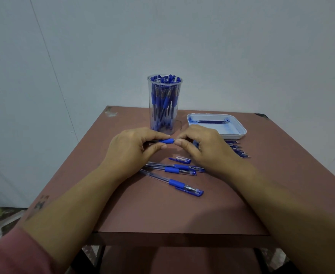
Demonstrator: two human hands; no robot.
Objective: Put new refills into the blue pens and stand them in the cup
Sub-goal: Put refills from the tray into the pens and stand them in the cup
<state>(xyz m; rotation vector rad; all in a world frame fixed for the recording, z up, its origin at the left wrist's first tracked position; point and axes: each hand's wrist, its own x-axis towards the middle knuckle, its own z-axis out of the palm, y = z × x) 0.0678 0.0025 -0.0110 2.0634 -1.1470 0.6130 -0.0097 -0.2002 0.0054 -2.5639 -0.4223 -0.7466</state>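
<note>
Blue pen [167, 141] was gripped by left hand [131, 149], its tip end pinched by right hand [204, 147]: tip-section step judged underway, steady coaxial twisting needed beside the grip.

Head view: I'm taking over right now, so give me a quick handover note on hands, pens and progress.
Left hand grips a pen by its blue grip; right hand pinches its tip end.
Done: cup at the back holds many pens.
Tray holds one refill; more refills lie beside it.
Left: the held pen, plus a few loose pens and a cap on the table.
</note>
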